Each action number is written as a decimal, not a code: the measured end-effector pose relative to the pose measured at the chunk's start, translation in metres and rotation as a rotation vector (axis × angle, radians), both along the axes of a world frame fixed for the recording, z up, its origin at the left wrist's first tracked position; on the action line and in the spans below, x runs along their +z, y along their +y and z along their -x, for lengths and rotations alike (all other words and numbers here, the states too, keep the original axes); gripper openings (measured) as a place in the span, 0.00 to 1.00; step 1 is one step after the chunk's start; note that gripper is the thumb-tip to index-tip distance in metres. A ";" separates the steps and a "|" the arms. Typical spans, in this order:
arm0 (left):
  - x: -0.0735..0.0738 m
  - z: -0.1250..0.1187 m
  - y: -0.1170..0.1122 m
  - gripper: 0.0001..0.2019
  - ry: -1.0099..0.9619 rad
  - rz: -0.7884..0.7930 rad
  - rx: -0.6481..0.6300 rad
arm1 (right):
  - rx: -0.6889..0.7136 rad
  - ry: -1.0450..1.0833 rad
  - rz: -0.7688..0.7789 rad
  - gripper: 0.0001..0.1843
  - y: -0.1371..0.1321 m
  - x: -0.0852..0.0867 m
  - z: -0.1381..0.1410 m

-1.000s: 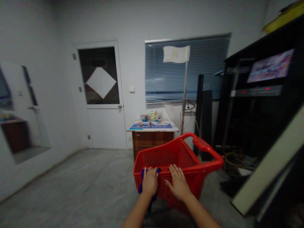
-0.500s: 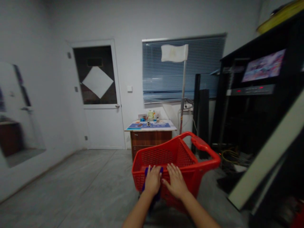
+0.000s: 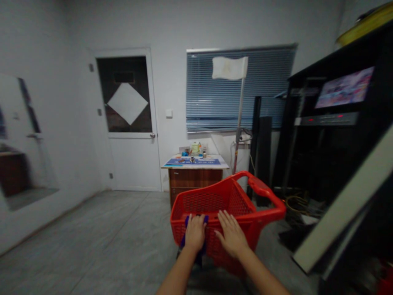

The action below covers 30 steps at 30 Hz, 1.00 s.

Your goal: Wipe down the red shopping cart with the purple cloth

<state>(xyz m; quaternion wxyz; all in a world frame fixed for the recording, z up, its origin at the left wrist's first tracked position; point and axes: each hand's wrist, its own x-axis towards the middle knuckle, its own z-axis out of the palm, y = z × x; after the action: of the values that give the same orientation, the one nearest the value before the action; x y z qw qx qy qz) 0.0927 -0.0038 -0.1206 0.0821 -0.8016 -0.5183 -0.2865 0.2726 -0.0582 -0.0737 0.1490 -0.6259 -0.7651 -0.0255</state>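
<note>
**As the left hand (image 3: 195,234) covers a purple cloth (image 3: 186,222), the right hand (image 3: 232,234) lies flat on a red cart (image 3: 266,189)**

Hands apart, just beside each other, both on the near rim of the cart. Left is palm down over the cloth; can't tell if it's pinching or only pressing. Right has fingers spread, not closed on anything. Cloth sits over the rim, with part hanging down the outside. It looks soft and floppy, probably easy to pinch anywhere. Cart is plastic mesh, likely light and fairly stiff; the rim or the thicker side handle looks like the best place to hold. Lower part of the cart is out of view, so wheels can't be confirmed. Cart is over a grey floor (image 3: 101,229). Farther on, a wooden cabinet (image 3: 193,179) with a blue mat (image 3: 193,162) and bottles (image 3: 195,148) on top. Behind it, a pole (image 3: 238,119) with a white flag (image 3: 229,68), and a blind (image 3: 215,102). Door (image 3: 129,164) on the left, with a white diamond on its dark pane. Black rack (image 3: 307,164) on the right with a lit screen (image 3: 344,93), yellow cables (image 3: 294,203) at its foot.
</note>
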 end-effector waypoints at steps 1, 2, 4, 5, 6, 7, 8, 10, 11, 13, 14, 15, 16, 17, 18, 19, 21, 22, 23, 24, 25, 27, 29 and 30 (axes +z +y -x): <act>0.000 0.000 0.000 0.18 -0.006 0.001 0.002 | -0.010 -0.005 -0.004 0.37 -0.001 0.001 -0.003; 0.000 0.000 0.000 0.18 -0.012 0.003 0.005 | -0.016 -0.009 -0.007 0.37 -0.002 0.001 -0.005; 0.001 -0.002 0.001 0.18 -0.032 0.017 0.024 | -0.015 -0.008 -0.009 0.38 -0.003 0.000 -0.007; 0.001 -0.005 0.001 0.18 -0.042 0.029 0.037 | -0.018 -0.003 -0.013 0.39 -0.003 -0.001 -0.006; 0.002 -0.009 0.000 0.18 -0.051 0.044 0.047 | -0.026 0.004 -0.020 0.40 -0.003 -0.002 -0.006; 0.002 -0.013 0.000 0.18 -0.057 0.060 0.047 | -0.035 0.010 -0.029 0.41 -0.003 -0.003 -0.005; 0.003 -0.019 -0.001 0.18 -0.060 0.071 0.032 | -0.040 0.016 -0.035 0.41 -0.003 -0.004 -0.004; 0.004 -0.028 -0.002 0.19 -0.055 0.075 -0.030 | -0.033 0.021 -0.038 0.41 -0.004 -0.003 -0.002; 0.004 -0.031 -0.002 0.19 -0.054 0.071 -0.063 | -0.028 0.022 -0.036 0.41 -0.004 -0.003 -0.002; 0.004 -0.032 -0.002 0.20 -0.060 0.062 -0.112 | -0.027 0.024 -0.025 0.40 -0.006 0.000 -0.003; 0.004 -0.030 -0.001 0.20 -0.065 0.058 -0.124 | -0.027 0.025 -0.019 0.40 -0.007 0.001 -0.004; 0.003 -0.026 0.000 0.20 -0.068 0.052 -0.128 | -0.027 0.026 -0.018 0.40 -0.008 0.001 -0.004; 0.002 -0.022 0.001 0.20 -0.068 0.044 -0.126 | -0.025 0.028 -0.019 0.40 -0.009 0.001 -0.004; 0.001 -0.018 0.002 0.19 -0.065 0.034 -0.119 | -0.022 0.031 -0.022 0.40 -0.009 0.001 -0.004; 0.001 -0.014 0.003 0.19 -0.064 0.027 -0.105 | -0.020 0.032 -0.028 0.40 -0.009 0.000 -0.004; 0.000 -0.012 0.004 0.19 -0.065 0.026 -0.091 | -0.019 0.034 -0.036 0.40 -0.008 -0.001 -0.004; 0.000 -0.013 0.005 0.19 -0.073 0.038 -0.081 | -0.026 0.034 -0.044 0.41 -0.007 -0.003 -0.003; 0.000 -0.015 0.005 0.19 -0.077 0.044 -0.092 | -0.031 0.032 -0.045 0.41 -0.007 -0.004 -0.002; -0.001 -0.018 0.005 0.20 -0.079 0.046 -0.113 | -0.036 0.029 -0.046 0.41 -0.007 -0.005 -0.002; -0.002 -0.021 0.004 0.20 -0.081 0.041 -0.138 | -0.040 0.027 -0.048 0.40 -0.007 -0.005 -0.003; -0.003 -0.024 0.005 0.20 -0.083 0.031 -0.165 | -0.041 0.025 -0.052 0.40 -0.007 -0.006 -0.003; -0.007 -0.027 0.006 0.20 -0.094 0.006 -0.201 | -0.036 0.018 -0.066 0.39 -0.007 -0.007 -0.005; -0.011 -0.029 0.007 0.20 -0.109 -0.019 -0.210 | -0.030 0.007 -0.080 0.37 -0.008 -0.008 -0.007; -0.012 -0.029 0.008 0.19 -0.114 -0.030 -0.209 | -0.027 0.000 -0.082 0.37 -0.008 -0.007 -0.007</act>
<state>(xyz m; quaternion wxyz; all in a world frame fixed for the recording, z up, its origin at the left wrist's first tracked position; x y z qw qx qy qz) 0.1217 0.0043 -0.1329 0.0342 -0.8324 -0.4313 -0.3463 0.2799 -0.0659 -0.0810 0.1743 -0.6295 -0.7549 -0.0588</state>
